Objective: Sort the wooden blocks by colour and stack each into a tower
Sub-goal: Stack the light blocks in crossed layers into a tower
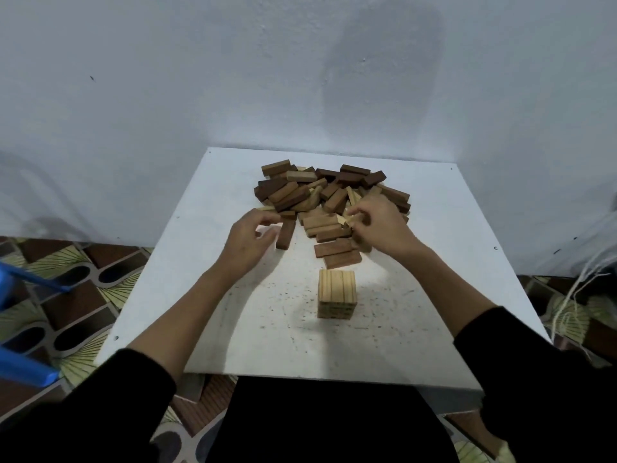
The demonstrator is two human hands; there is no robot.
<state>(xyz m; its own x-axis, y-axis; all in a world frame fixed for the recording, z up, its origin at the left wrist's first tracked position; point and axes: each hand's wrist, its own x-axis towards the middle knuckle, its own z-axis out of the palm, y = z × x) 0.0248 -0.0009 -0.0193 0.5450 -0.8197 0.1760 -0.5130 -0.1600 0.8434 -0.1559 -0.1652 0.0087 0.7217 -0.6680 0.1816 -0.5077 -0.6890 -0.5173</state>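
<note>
a person sits at a white surface (207, 279) pushed up against a pale wall. a big messy pile of wooden blocks (327, 192) lies at the far side of it, with light, brown and dark ones all mixed up. nearer the person stands a small light tower (337, 297), made of pale blocks laid neatly in layers, well apart from the pile.

the left hand (248, 242) hovers at the near left edge of the pile with its fingers loosely curled and nothing in it. just beside its fingertips lies one brown block (285, 233), pointing toward the person. i cannot tell if the fingers touch it.

the right hand (377, 228) is at the near right side of the pile, and its fingers pinch a light block (350, 218) among the others.

two flat brown blocks (337, 252) lie side by side between the pile and the light tower.

both sleeves are black. the floor has patterned tiles, and something blue shows at the left edge.
</note>
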